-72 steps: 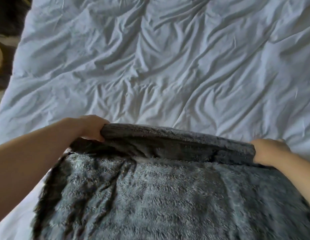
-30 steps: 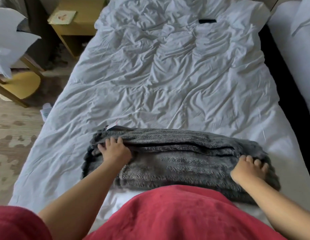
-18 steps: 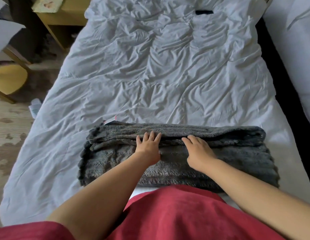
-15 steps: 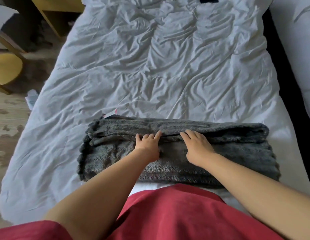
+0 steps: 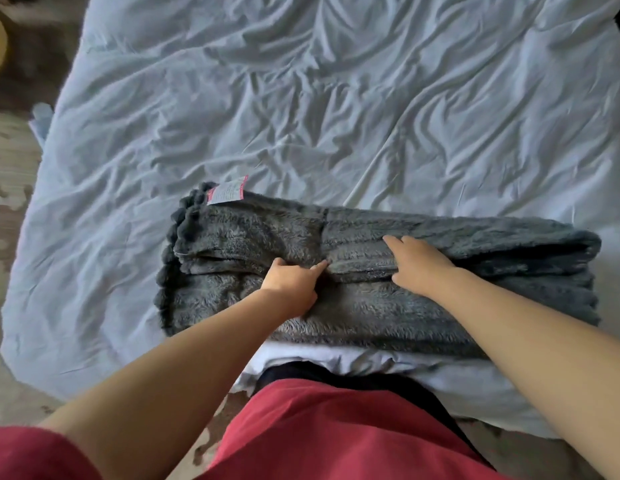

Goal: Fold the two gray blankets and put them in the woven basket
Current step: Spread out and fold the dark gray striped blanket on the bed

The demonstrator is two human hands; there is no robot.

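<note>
Fingers of the left hand (image 5: 294,282) have curled, now gripping the one gray blanket (image 5: 370,317) at its fold; the right hand (image 5: 419,265) presses flat at 3 o'clock. It lies folded at 6 o'clock on the white duvet (image 5: 336,116), one label (image 5: 228,194) at its 11 o'clock corner.

One label (image 5: 228,194) noted: white with pink-red edges, at the far left corner of the folded gray blanket (image 5: 370,306). Its lower part lies on the pile and its upper part over the white bed cover (image 5: 301,98). Rows of fine print show on its face, but the characters are too small and blurred to read, so no word, brand or number can be made out. No other writing, number or sign is legible in the view.
</note>
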